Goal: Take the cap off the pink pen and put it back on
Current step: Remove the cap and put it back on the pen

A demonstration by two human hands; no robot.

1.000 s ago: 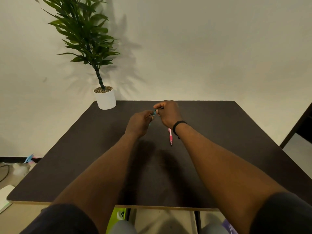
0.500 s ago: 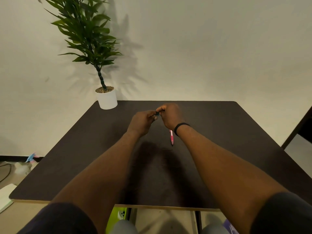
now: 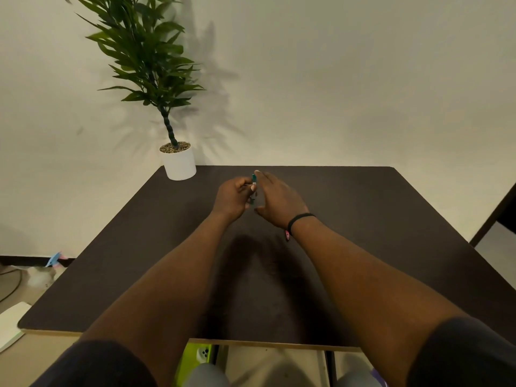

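Note:
The pink pen (image 3: pixel 287 235) lies on the dark table (image 3: pixel 391 233); only its near end shows from under my right wrist, and its cap is hidden. My left hand (image 3: pixel 233 198) is closed around a teal pen (image 3: pixel 254 179), which points away from me, roughly upright. My right hand (image 3: pixel 279 196) hovers just to the right of that teal pen with fingers stretched out and the thumb apart, holding nothing. A black band sits on my right wrist.
A potted plant in a white pot (image 3: pixel 180 163) stands on the table's far left corner. Beyond the table's left edge, a white object (image 3: pixel 11 322) and cables lie on the floor. A dark piece of furniture (image 3: pixel 499 213) stands at the right.
Both hands pinched the teal pen before. Now my right hand has let go and spread its fingers, and its wrist covers more of the pink pen. My left hand keeps the teal pen.

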